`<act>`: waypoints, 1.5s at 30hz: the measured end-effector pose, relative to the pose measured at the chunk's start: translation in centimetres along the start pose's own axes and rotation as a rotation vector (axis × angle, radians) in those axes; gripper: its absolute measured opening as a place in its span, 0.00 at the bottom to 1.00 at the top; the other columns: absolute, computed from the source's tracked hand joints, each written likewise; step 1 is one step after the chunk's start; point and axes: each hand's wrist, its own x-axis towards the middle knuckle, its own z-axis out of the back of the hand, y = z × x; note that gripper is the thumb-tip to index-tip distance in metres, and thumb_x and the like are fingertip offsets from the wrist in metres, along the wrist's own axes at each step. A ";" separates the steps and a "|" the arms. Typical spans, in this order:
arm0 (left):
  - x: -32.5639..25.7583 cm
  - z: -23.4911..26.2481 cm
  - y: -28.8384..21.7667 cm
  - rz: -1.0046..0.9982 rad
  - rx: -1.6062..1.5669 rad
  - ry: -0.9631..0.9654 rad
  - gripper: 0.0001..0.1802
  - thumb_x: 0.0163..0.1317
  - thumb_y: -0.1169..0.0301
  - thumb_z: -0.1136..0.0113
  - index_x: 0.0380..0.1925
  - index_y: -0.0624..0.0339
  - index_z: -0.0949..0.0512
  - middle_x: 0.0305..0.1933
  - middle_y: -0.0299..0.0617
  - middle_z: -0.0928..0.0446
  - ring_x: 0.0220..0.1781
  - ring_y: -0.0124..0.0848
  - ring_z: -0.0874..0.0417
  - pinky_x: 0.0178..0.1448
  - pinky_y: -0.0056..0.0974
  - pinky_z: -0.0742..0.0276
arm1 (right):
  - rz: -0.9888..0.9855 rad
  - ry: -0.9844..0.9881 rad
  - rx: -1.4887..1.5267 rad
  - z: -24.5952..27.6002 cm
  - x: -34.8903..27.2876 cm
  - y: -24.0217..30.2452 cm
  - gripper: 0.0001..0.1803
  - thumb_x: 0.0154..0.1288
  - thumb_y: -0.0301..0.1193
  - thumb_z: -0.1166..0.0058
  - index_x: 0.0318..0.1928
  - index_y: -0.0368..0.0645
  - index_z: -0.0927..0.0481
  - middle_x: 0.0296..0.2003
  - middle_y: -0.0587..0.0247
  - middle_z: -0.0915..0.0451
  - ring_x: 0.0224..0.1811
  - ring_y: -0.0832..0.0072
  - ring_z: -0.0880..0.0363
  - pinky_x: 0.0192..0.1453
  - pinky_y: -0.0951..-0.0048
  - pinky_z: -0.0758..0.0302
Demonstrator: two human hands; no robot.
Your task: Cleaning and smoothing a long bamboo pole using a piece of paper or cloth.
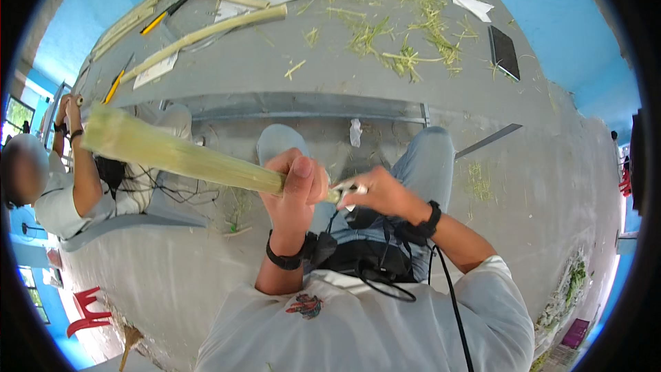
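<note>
A long pale green stalk (186, 158) slants across in front of me, its wide, blurred end at the upper left and its thin end near my lap. My left hand (297, 182) is wrapped round it close to the thin end. Beside it, my right hand (382, 196) is closed in a pinch at the stalk's tip. A small white thing (350, 200) shows between its fingers, partly hidden, and I cannot make out what it is. Both hands are above my knees, apart from the table.
Ahead, the grey table (275, 62) bears several long stalks (206, 33), yellow-handled cutters (155, 23), green shavings (406, 58), crumpled white paper (473, 7) and a dark flat rectangular device (505, 52). Another person (62, 186) sits at my left, hands raised. A red chair (87, 311) stands behind.
</note>
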 end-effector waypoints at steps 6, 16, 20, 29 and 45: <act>-0.4 -0.8 0.7 -0.025 -0.072 -0.005 0.26 0.73 0.58 0.47 0.17 0.52 0.43 0.11 0.30 0.45 0.11 0.21 0.50 0.16 0.34 0.57 | 0.079 0.002 0.110 0.9 -0.1 2.1 0.23 0.58 0.42 0.31 0.51 0.46 0.15 0.25 0.51 0.20 0.22 0.73 0.33 0.33 0.72 0.27; -0.3 0.8 0.7 0.042 0.081 -0.028 0.25 0.70 0.66 0.45 0.13 0.58 0.39 0.12 0.32 0.38 0.14 0.21 0.40 0.20 0.32 0.48 | 0.191 -0.067 -0.001 -0.3 1.0 1.3 0.23 0.56 0.41 0.30 0.53 0.48 0.16 0.25 0.49 0.22 0.21 0.57 0.40 0.29 0.69 0.29; -0.6 0.6 0.4 0.124 -0.095 -0.049 0.25 0.70 0.67 0.45 0.13 0.59 0.39 0.12 0.32 0.39 0.14 0.20 0.41 0.20 0.32 0.48 | 0.018 0.019 -0.067 1.2 1.3 4.0 0.23 0.55 0.41 0.30 0.50 0.47 0.15 0.24 0.51 0.22 0.21 0.60 0.36 0.30 0.70 0.29; 0.0 1.3 1.6 0.068 -0.108 -0.058 0.24 0.72 0.67 0.47 0.15 0.57 0.40 0.12 0.30 0.43 0.14 0.21 0.44 0.19 0.32 0.50 | 0.041 -0.001 -0.011 0.5 2.0 2.3 0.25 0.54 0.43 0.29 0.50 0.46 0.15 0.25 0.49 0.21 0.23 0.55 0.38 0.30 0.71 0.28; 1.0 2.1 1.7 0.153 -0.326 -0.023 0.27 0.73 0.62 0.48 0.15 0.52 0.46 0.12 0.29 0.49 0.12 0.20 0.51 0.18 0.33 0.58 | 0.074 -0.068 -0.049 0.3 1.6 4.5 0.21 0.56 0.43 0.30 0.44 0.43 0.14 0.25 0.55 0.18 0.22 0.70 0.26 0.32 0.72 0.27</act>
